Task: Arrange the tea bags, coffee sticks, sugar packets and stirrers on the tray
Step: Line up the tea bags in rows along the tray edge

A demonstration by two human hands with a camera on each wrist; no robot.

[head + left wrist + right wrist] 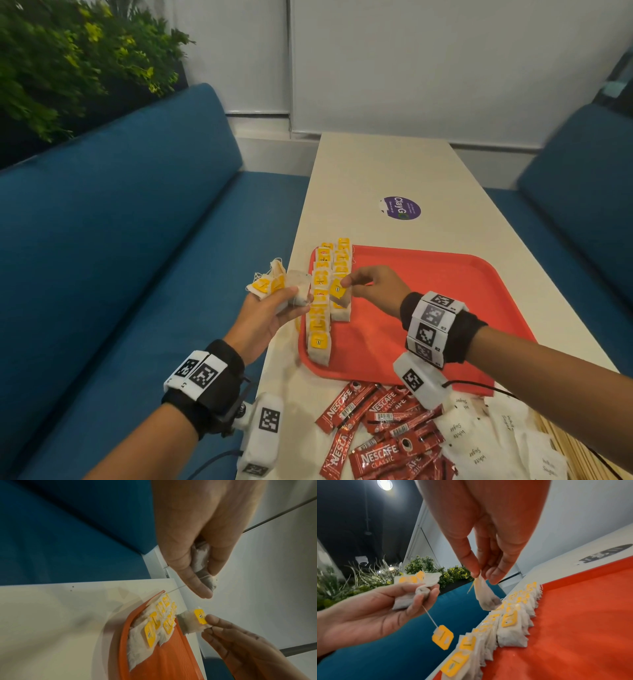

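A red tray lies on the white table. Tea bags with yellow tags stand in two rows along its left side. My left hand, just left of the tray over the table edge, grips a bunch of tea bags; one yellow tag dangles from it on a string. My right hand pinches a single tea bag by its top, above the inner row. Red coffee sticks and white sugar packets lie in piles in front of the tray.
Wooden stirrers show at the table's near right edge. A purple sticker sits on the table beyond the tray. Blue benches flank the table, with plants behind the left one. Most of the tray's right side is bare.
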